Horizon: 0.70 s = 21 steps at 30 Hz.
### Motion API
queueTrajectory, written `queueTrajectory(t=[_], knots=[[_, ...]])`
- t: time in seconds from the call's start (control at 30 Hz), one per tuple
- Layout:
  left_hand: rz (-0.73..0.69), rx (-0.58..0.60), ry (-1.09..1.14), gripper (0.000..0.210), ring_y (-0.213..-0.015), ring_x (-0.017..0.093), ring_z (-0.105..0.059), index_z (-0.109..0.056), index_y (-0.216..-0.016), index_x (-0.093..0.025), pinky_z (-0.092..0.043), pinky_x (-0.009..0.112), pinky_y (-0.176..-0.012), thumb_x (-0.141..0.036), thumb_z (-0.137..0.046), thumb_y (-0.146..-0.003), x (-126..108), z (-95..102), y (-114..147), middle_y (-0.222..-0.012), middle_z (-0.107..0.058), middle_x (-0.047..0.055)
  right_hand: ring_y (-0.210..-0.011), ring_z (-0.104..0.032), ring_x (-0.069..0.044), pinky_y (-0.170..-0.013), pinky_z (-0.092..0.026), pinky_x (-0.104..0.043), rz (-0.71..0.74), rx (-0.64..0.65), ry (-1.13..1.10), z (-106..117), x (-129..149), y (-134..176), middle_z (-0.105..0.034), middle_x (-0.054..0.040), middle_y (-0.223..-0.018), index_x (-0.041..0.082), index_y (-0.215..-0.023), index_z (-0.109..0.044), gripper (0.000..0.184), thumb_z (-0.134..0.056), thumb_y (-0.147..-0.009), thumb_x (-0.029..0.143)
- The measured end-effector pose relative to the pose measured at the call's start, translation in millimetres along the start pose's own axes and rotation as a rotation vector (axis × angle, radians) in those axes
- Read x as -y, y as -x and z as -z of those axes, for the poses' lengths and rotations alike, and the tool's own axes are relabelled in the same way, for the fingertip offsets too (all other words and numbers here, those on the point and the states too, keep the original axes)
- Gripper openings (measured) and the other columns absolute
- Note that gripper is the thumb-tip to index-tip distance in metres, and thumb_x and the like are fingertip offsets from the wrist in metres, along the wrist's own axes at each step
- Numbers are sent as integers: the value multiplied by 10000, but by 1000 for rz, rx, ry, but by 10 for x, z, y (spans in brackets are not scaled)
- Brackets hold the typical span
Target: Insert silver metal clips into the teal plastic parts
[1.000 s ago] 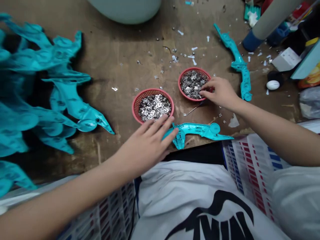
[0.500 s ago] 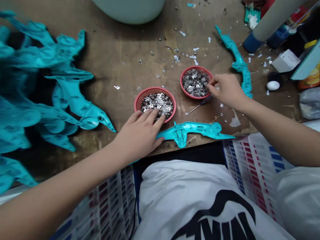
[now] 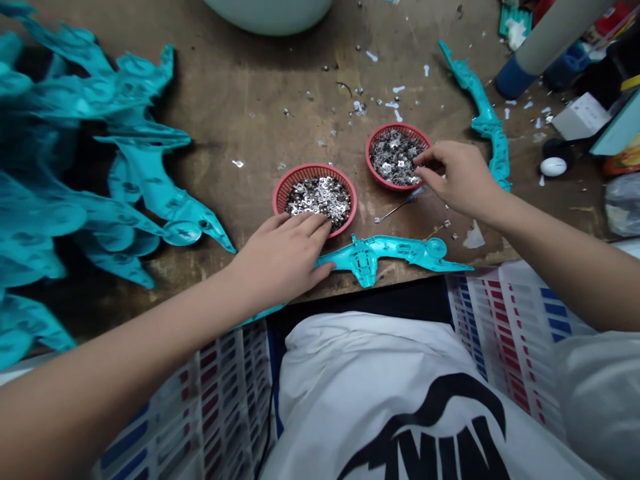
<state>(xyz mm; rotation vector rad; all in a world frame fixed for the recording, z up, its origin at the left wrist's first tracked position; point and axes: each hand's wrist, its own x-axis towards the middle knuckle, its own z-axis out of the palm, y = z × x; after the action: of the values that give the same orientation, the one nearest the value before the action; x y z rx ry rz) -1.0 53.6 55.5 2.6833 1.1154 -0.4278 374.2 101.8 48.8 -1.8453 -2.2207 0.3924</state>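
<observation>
My left hand (image 3: 287,257) lies with fingers stretched out over the near rim of a red plastic basket (image 3: 279,198) full of small shiny metal pieces (image 3: 320,199). Its palm and thumb cover part of a long teal plastic part (image 3: 363,261) along the table's front edge. At a second red basket (image 3: 371,167), my right hand (image 3: 457,175) reaches over the right rim. Thumb and forefinger are slightly apart at the small metal pieces (image 3: 397,157) inside. Nothing shows between them. A thin screwdriver-like tool (image 3: 400,205) lies just below this basket.
Teal parts (image 3: 150,173) are heaped at the left. Another teal part (image 3: 483,113) lies at the right, near a grey tube with a blue end (image 3: 515,80) and a white box (image 3: 581,117). Metal bits dot the wooden table (image 3: 225,93). Plastic crates (image 3: 505,320) stand below its edge.
The view has shifted slightly, so the table items sit a little higher and further right. My right thumb and forefinger have parted a little. My left hand stays by its basket.
</observation>
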Motion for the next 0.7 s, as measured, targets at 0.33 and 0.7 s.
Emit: queueTrajectory(t=[0.33, 0.7], knots=[[-25, -21, 148, 681, -1697, 539, -709, -742, -1690, -85, -597, 704, -1426, -496, -632, -1158, 44, -36, -57, -1856, -671, 305, -819, -841, -230, -819, -602, -340, 141, 1017, -125, 294, 513, 288, -940, -1, -953, 274, -1084, -984, 255, -741, -1045, 207], [9, -68, 249, 738, -1623, 518, -747, -717, -1761, -183, -658, 673, -1359, -623, -618, -1177, 177, -92, -116, -1757, -741, 219, -814, -841, -238, -791, -614, -351, 28, 836, -254, 65, 341, 261, -908, 15, -911, 281, -1167, -959, 183, -842, -1027, 294]])
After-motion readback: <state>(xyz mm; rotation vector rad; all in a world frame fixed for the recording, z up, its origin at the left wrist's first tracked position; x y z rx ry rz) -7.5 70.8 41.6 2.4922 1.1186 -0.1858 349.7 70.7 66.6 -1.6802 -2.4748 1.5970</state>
